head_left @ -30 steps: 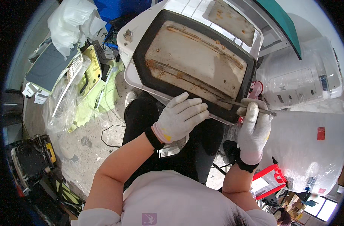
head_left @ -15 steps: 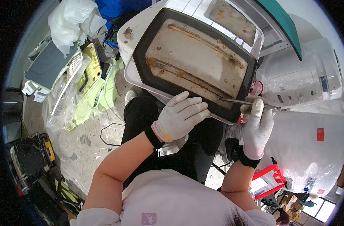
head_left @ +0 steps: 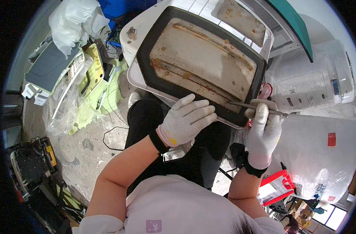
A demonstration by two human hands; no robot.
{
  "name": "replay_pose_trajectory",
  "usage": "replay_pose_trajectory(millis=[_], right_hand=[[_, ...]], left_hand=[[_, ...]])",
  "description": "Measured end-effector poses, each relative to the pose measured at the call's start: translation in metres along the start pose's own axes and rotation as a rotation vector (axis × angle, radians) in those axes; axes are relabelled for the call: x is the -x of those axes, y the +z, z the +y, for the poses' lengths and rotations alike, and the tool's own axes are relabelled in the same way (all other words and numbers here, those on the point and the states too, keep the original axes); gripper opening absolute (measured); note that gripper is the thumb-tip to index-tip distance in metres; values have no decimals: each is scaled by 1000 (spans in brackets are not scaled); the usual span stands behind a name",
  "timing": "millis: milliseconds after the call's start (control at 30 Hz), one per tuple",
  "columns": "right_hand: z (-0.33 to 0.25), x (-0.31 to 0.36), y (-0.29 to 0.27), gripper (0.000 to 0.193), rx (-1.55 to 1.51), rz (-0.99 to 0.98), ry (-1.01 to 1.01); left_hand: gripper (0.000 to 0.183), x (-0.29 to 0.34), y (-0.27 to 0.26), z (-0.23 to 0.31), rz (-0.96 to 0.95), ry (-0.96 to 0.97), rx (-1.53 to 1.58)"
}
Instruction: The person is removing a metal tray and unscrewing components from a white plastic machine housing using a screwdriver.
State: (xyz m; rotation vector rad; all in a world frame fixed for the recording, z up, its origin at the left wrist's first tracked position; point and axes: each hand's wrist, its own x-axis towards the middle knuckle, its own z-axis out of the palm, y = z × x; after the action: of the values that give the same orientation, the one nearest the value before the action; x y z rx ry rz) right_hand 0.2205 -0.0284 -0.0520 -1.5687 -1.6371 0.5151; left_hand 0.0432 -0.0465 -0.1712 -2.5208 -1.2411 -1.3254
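In front of me lies a rusted metal panel point(head_left: 203, 58) with a wide black rim point(head_left: 145, 62), two rusty ridges and small screws. My left hand point(head_left: 188, 119), in a white glove with a yellow stain, rests with straight fingers on the panel's near edge. At the near right, my gloved right hand point(head_left: 265, 130) is closed round a slim metal tool point(head_left: 244, 104). The tool's thin tip touches the panel's near right corner area, and its other end sticks out to the right past my fingers. Its exact kind cannot be made out.
Beneath the panel is a white table point(head_left: 127, 45). A smaller rusty plate point(head_left: 242, 21) lies at its far side. To the right stand plastic-wrapped white parts point(head_left: 314, 85) and a red frame point(head_left: 281, 185). Yellow and grey panels point(head_left: 93, 66) are stacked on the left, beside foam sheets point(head_left: 74, 23).
My right hand has turned and shifted slightly left and down with the tool; the tip stays at nearly the same spot. The left hand holds its place.
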Motion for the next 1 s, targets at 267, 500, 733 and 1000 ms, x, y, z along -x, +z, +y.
replay_pose_trajectory(millis=[267,500,733,1000], right_hand=[[-9,-1,3,19,146,-22,-127],[-11,0,2,17,203,-77,-113],[-16,-1,7,17,179,-21,-56],[-13,-6,9,20,218,50,-181]], left_hand=[[42,-1,-2,1,-8,-9,20],[37,-1,-1,2,16,-26,57],[33,-2,-2,0,19,21,38],[31,2,1,-1,-5,41,-3]])
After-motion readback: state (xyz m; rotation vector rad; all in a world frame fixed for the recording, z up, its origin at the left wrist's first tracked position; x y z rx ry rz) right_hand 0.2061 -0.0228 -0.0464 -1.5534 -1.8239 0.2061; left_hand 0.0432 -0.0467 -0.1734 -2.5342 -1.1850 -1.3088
